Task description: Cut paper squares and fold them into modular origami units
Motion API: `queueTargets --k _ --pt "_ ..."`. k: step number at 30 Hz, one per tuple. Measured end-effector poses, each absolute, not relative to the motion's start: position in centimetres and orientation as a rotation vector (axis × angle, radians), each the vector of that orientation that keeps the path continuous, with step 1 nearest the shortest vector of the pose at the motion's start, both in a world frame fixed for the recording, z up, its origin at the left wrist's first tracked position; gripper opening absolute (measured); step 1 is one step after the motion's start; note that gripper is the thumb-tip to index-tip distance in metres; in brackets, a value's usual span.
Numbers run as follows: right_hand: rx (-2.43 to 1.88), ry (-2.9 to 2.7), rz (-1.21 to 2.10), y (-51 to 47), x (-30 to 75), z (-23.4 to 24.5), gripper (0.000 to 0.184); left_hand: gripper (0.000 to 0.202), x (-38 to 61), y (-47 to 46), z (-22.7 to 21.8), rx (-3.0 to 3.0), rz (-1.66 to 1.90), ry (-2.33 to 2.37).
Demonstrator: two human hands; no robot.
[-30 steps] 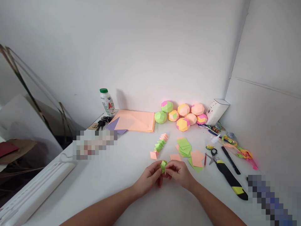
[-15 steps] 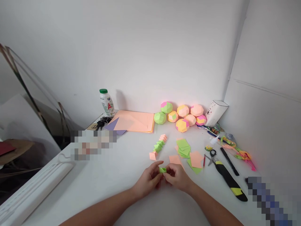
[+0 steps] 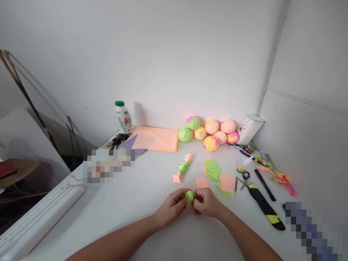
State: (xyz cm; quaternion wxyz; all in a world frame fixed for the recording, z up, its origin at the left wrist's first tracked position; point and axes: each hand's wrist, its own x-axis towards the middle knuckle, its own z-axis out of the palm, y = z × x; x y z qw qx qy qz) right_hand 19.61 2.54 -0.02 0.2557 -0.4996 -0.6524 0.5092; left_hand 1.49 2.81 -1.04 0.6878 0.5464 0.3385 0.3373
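A small folded green paper piece (image 3: 189,195) is pinched between my left hand (image 3: 172,207) and my right hand (image 3: 208,203), just above the white table (image 3: 130,203). Both hands have their fingers closed on it. Beyond them lies a row of folded green and peach paper units (image 3: 183,167), and to the right a loose pile of green and peach paper squares (image 3: 217,174).
Several paper polyhedron balls (image 3: 210,132) sit by the back wall beside a white box (image 3: 249,129). Peach paper sheets (image 3: 154,139), a white bottle (image 3: 123,117) and keys (image 3: 117,140) lie back left. Scissors (image 3: 246,179), a black-yellow cutter (image 3: 265,210) and a pen (image 3: 265,185) lie at right.
The green piece has been turned between my fingers: it stood taller a second ago, lay flat half a second ago, and now shows a squarish face. Both hands stay in nearly the same place.
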Motion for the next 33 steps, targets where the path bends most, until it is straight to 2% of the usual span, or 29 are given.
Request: queueTargets --k 6,10,14,16,24,33 --pt "-1.197 -1.665 1.448 2.5 19.5 0.6 0.027 0.035 1.5 2.9 -1.8 1.287 0.821 0.779" --pt "-1.166 -1.535 1.428 2.6 19.0 -0.1 0.02 0.043 1.6 2.7 -1.1 1.252 0.806 0.742" --pt "-1.083 -1.459 1.437 2.5 18.8 -0.2 0.019 0.031 1.8 2.8 -0.3 1.188 0.767 0.715" --pt "-1.09 -1.51 1.417 2.4 18.7 0.1 0.018 0.033 1.9 2.9 -0.4 1.155 0.801 0.744" --pt "-1.002 -1.897 1.111 2.2 19.0 0.9 0.026 0.038 1.7 3.5 -1.4 1.027 0.782 0.777" --pt "-0.918 -1.92 0.939 2.6 19.4 -0.2 0.03 0.033 1.8 3.8 -1.3 0.986 0.866 0.68"
